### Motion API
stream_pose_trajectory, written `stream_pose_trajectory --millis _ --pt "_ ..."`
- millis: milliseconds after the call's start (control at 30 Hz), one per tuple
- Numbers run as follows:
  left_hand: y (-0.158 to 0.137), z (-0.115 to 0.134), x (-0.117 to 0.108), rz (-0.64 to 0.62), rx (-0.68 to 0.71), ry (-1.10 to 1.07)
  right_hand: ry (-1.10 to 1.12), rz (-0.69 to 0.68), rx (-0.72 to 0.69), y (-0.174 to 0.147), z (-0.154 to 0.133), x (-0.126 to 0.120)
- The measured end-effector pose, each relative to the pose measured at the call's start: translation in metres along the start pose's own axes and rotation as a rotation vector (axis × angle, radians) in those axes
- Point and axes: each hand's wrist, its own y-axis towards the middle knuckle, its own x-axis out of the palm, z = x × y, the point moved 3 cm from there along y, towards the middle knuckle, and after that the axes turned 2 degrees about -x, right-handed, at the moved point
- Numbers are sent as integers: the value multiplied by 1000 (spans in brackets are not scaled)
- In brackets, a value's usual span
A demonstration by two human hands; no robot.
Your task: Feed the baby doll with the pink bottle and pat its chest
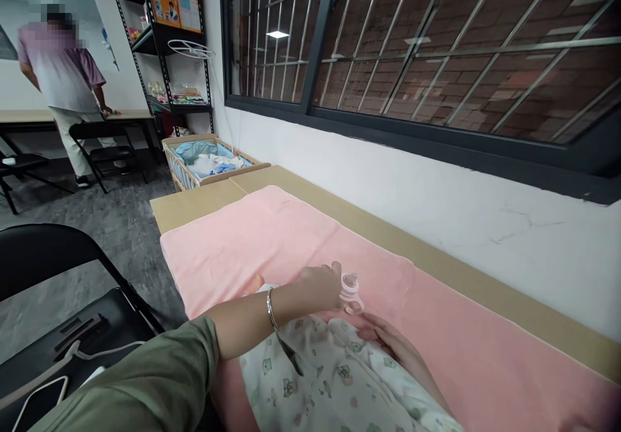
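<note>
My left hand, with a silver bracelet at its wrist, is closed on a small pacifier with a clear teat and a pink ring. My right hand lies just below it, fingers stretched out, beside a white cloth garment or wrap printed with small bears. A small skin-coloured shape shows between the right hand and the wrap; another pokes out behind my left forearm. They look like parts of a baby doll, mostly hidden by the cloth and my arm. All lies on a pink blanket.
The blanket covers a wooden table along a wall under a barred window. A crib with blue bedding stands beyond its far end. Black chairs are at left, one bearing a phone and cable. A person stands at a far table.
</note>
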Motion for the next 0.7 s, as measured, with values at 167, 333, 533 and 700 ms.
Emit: stream_pose_trajectory --millis 167,333,533,700 --pt "5 -7 -8 -70 -69 -7 -6 -17 -10 -3 -5 6" --pt "8 -15 -17 -162 -76 30 26 -17 -2 -6 -4 6" --pt "18 -30 -3 -261 -71 103 23 0 -14 -7 -3 6" --pt "26 -36 9 -173 -37 30 10 15 10 -6 -5 7"
